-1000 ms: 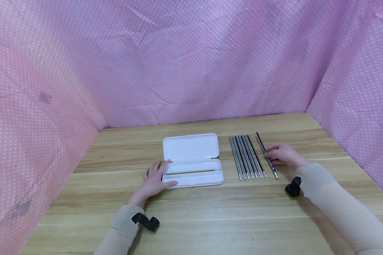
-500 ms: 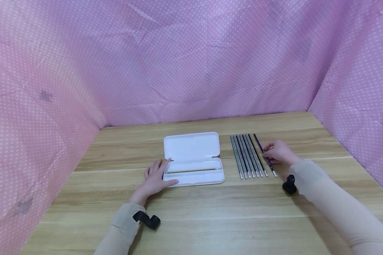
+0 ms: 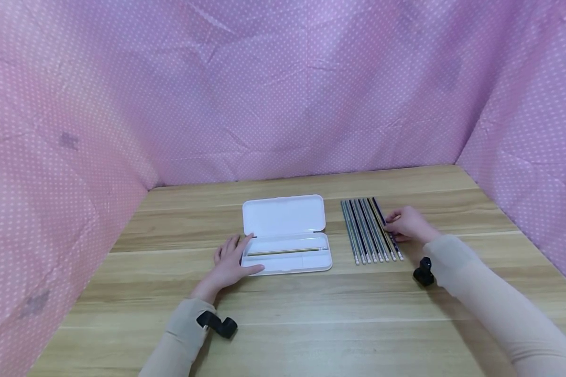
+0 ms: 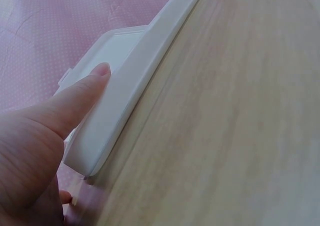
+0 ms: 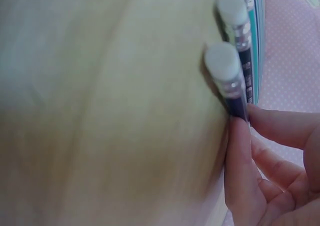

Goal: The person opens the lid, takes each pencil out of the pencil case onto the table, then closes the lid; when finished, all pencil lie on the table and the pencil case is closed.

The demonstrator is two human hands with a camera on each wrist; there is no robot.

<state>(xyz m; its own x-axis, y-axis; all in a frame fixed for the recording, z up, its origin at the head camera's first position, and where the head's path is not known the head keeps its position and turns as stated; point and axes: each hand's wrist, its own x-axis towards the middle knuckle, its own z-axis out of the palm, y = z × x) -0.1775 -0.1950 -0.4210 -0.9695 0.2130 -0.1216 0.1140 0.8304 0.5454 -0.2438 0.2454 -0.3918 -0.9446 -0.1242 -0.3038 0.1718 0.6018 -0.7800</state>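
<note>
My left hand (image 3: 230,264) spans the left end of an open white pencil case (image 3: 283,215), fingers spread. In the left wrist view its thumb (image 4: 82,98) lies straight, tip on the case's front rim. One yellow and black pencil (image 3: 287,252) lies lengthwise inside the case. My right hand (image 3: 409,224) pinches a dark blue pencil (image 3: 396,248) between thumb and fingers at the right end of a row of pencils (image 3: 364,230). Up close, the right wrist view shows the held pencil's white eraser (image 5: 222,61) beside its neighbour's eraser (image 5: 232,9).
The case and the row lie side by side on a wooden table (image 3: 311,324), with the row right of the case. All the row's eraser ends point toward me. Pink dotted cloth (image 3: 283,104) hangs behind the table and along both sides.
My right hand has moved left with the dark blue pencil, bringing it from apart to alongside the row's right end. My left hand stays on the case.
</note>
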